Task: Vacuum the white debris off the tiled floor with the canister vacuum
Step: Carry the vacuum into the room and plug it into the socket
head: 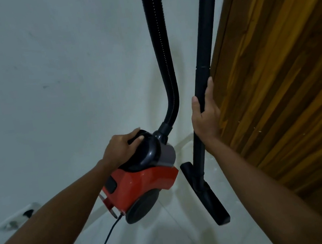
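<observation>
The head view is looking down at a pale wall (43,66) filling the left side and a big wooden door (285,82) filling the right side. Below them the white tiled floor (184,239) is showing at the bottom middle. I cannot make out any white debris on it for sure; a few tiny pale specks are sitting on the door near its lower right part.

The canister vacuum (143,178), red below and dark on top, is sitting near the foot of the wall, close to the corner by the door. Its ribbed hose (164,58) is rising from the front of it and going out past the top edge. The long black wand (204,42) is standing almost straight up just beside the door, probably so it does not fall. Its flat floor nozzle (206,196) is hanging low by the floor, right of the vacuum.

The left hand (122,146) is curling its fingers over the dark top handle, likely to lift or steady the vacuum. The right hand (205,115) is wrapping round the wand, thumb on one side and fingers on the other, holding it up.

A thin black power cord (111,242) is trailing from the back of the vacuum across the floor. A white wall socket (18,218) is showing low at the left.
</observation>
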